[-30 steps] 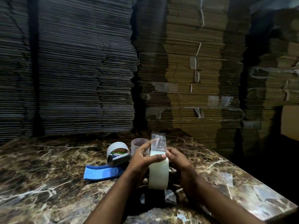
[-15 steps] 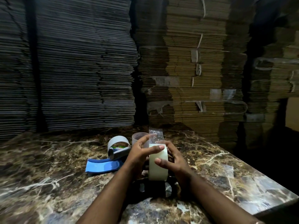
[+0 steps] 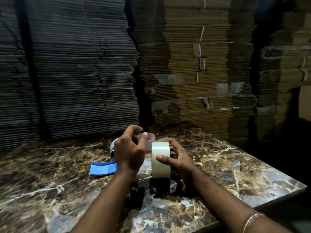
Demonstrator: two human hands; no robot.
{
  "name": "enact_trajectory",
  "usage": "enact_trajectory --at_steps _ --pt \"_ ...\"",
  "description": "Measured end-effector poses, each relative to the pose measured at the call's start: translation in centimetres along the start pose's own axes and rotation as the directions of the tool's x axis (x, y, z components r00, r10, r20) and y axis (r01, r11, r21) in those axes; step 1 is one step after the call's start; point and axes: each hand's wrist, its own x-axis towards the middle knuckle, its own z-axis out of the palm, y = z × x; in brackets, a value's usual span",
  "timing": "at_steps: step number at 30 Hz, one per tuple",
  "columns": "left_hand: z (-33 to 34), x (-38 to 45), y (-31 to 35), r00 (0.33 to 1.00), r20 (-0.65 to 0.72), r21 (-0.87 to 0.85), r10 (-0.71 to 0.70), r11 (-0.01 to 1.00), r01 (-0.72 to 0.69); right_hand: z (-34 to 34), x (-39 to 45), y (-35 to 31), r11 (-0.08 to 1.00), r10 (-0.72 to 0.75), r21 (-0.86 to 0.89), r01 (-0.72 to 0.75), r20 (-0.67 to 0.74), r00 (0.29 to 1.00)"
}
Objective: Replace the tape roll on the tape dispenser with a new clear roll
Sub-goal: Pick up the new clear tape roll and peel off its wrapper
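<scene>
A new clear tape roll (image 3: 160, 158) stands on edge on the marble table (image 3: 227, 165), its lower part against a dark object that I cannot make out. My right hand (image 3: 175, 157) grips the roll, thumb on its near face. My left hand (image 3: 129, 152) hovers just left of the roll, fingers curled and apart, holding nothing I can see. Behind the left hand lies a tape dispenser with a blue handle (image 3: 103, 169) and a pale roll (image 3: 113, 145), mostly hidden.
An empty translucent tape core (image 3: 149, 140) sits behind the hands. Tall stacks of flattened cardboard (image 3: 193, 64) rise along the table's far side. The table's right edge (image 3: 286, 194) drops off into darkness. Scraps of clear film lie near the roll's base.
The raised flap of clear tape above the roll is gone from view. My left hand has come off the roll and lifted to its left. My right hand stays on the roll.
</scene>
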Motion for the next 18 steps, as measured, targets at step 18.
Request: enact_trajectory --at_steps 18 --pt "-0.8 5.6 -3.6 0.784 0.468 0.658 -0.407 0.753 -0.001 0.0 0.0 -0.2 0.999 0.025 -0.044 -0.024 0.027 0.999"
